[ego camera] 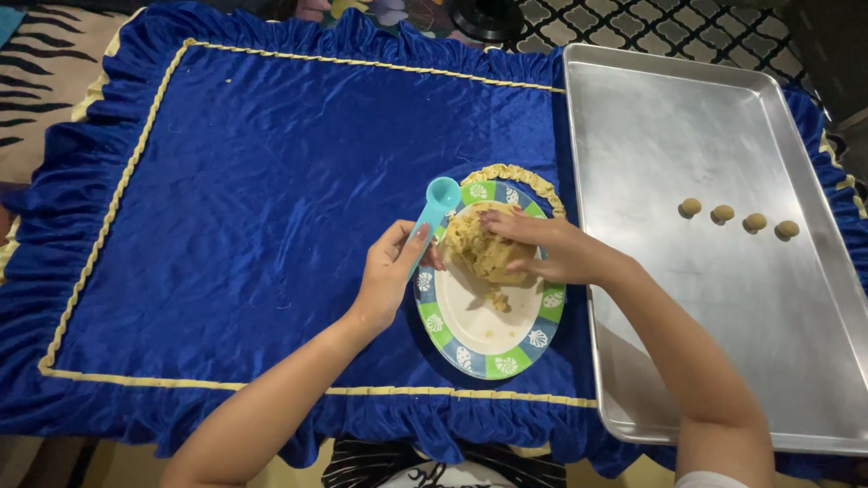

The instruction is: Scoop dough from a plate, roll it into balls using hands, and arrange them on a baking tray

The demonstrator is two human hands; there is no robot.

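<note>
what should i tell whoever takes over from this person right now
Left hand: holds a turquoise scoop by its handle, bowl up.
Right hand: fingers pressed on the dough lump, no closed grip.
Dough sits on the green and blue rimmed plate on the blue cloth.
Done: four dough balls in a row on the metal tray.
Left: most of the lump is unshaped.

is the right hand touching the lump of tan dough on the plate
Touching. The head view shows the right hand with fingers pressed onto the lump of tan dough on the round green-and-blue rimmed plate; no gap shows.
</note>
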